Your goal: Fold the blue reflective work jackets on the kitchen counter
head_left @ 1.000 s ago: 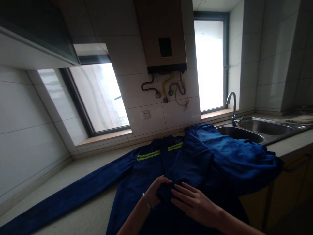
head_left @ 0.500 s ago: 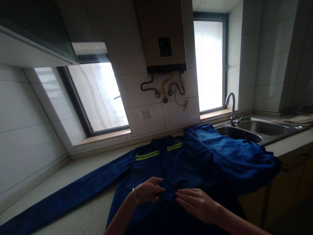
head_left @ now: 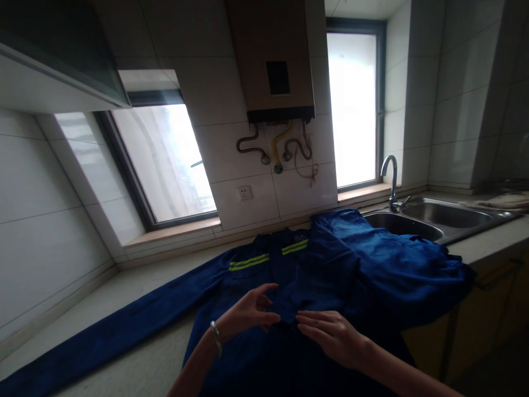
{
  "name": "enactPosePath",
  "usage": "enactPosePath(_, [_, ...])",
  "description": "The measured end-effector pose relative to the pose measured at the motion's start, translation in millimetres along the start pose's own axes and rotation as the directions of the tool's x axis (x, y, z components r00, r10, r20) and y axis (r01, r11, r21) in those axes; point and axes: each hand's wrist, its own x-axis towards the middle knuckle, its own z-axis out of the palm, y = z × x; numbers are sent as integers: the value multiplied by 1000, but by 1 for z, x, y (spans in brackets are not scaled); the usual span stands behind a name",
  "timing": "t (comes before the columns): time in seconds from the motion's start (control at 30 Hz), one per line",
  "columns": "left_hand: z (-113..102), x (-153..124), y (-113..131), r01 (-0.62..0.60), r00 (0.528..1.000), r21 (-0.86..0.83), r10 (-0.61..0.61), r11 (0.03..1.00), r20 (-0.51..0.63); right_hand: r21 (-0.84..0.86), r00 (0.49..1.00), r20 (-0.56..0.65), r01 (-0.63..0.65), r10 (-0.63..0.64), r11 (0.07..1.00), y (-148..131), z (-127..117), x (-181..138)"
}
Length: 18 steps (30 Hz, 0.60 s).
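A dark blue work jacket [head_left: 243, 292] with yellow-green stripes lies spread on the counter, its collar toward the wall and one sleeve stretched out to the left. My left hand [head_left: 250, 310], with a bracelet at the wrist, is over the jacket's front, thumb and forefinger apart and nothing seen between them. Just right of it, my right hand [head_left: 330, 333] has its fingers together on the front edge of the jacket, pinching the cloth; its thumb is hidden. More bunched blue cloth [head_left: 388, 259] lies to the right, toward the sink.
Behind the cloth on the right is a double steel sink [head_left: 454, 215] with a tap [head_left: 392, 182]. A water heater [head_left: 276, 60] with pipes hangs on the tiled wall above a socket [head_left: 244, 193]. A cabinet [head_left: 53, 66] juts out at upper left. The pale counter [head_left: 149, 358] shows at left.
My left hand has opened, its forefinger lifting away from the thumb, and has shifted slightly up and left off the cloth edge. My right hand has barely moved.
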Motion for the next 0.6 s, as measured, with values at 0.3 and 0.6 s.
enactPosePath(0.3, [-5,3,-7,50,996,-228,-31,972,85,-45,998,23,58,-57,997,3,-13,5])
enactPosePath(0.6, [3,2,4,-47,998,-388,59,920,19,122,977,170,-152,130,981,7,-4,17])
